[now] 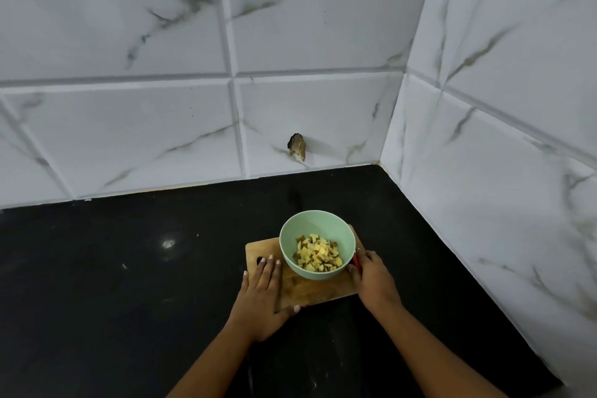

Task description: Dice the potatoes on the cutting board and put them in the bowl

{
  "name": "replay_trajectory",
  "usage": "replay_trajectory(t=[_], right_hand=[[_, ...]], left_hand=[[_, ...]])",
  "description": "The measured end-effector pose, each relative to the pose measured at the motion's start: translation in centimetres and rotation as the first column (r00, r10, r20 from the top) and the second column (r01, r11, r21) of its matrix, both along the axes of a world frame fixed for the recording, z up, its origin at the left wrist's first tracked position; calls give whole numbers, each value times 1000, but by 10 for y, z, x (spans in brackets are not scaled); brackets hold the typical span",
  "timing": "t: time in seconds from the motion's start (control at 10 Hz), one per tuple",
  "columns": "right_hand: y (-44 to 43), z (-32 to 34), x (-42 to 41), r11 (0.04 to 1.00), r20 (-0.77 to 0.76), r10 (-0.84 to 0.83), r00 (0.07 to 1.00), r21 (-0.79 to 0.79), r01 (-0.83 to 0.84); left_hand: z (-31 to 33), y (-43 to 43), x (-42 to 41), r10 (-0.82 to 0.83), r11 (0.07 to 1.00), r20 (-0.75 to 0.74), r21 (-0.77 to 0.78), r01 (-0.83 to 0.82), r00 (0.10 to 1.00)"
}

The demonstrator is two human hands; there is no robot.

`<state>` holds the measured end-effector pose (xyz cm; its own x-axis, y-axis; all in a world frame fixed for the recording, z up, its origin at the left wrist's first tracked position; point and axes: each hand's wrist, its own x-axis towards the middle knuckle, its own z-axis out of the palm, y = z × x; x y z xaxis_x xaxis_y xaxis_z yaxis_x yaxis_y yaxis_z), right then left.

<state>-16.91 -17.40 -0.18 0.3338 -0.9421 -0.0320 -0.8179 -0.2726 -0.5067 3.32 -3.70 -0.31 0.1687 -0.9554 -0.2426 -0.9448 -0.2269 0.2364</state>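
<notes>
The wooden board (310, 291) lies near the counter's (129, 268) back right corner. On the board's far side stands the mint bowl (318, 244) with pale yellow dice (318, 255), some with brown skin. The left hand (263, 296) lies flat, fingers spread, on the board's left edge. The right hand (371, 278) is closed on a red handle (356, 260) at the right edge.

Your cutting board (310, 292) is wood, matt, scored and stained. Bowl (315, 244): smooth pale green, probably plastic. Counter (129, 268): glossy black stone, faintly smudged. Wall tiles (129, 126): smooth white marble-look, grey-veined, low sheen.
</notes>
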Motion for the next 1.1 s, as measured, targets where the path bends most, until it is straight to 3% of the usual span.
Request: replay_trajectory(t=[0.2,0.3,0.4,0.5,0.6,0.7,0.9,1.0,1.1], right_hand=[[-17,-2,2,997,2,77,997,1,-77],[-21,3,-4,997,62,77,995,16,-79],[-18,21,-6,997,335,40,942,55,-62],[-12,37,1,978,503,-10,865,185,-97],[-10,38,9,970,523,-18,852,217,-113],[-13,36,11,964,512,-29,859,242,-112],[-23,45,12,959,482,21,876,238,-154],[-25,46,9,952,486,25,874,257,-169],[-28,51,9,954,484,49,874,238,-185]], left_hand=[[2,-7,3,41,999,-3,-6,-41,999],[8,-8,3,121,991,-182,-40,-130,976],[22,-12,-8,304,887,-581,-117,-447,755],[42,-27,-22,334,752,-866,6,-660,373],[52,-40,-41,281,698,-953,123,-706,112],[47,-41,-55,229,644,-972,191,-741,-51],[52,-38,-61,262,593,-959,246,-767,-106],[62,-41,-63,259,552,-962,218,-805,-83],[78,-44,-54,326,446,-941,63,-893,96]])
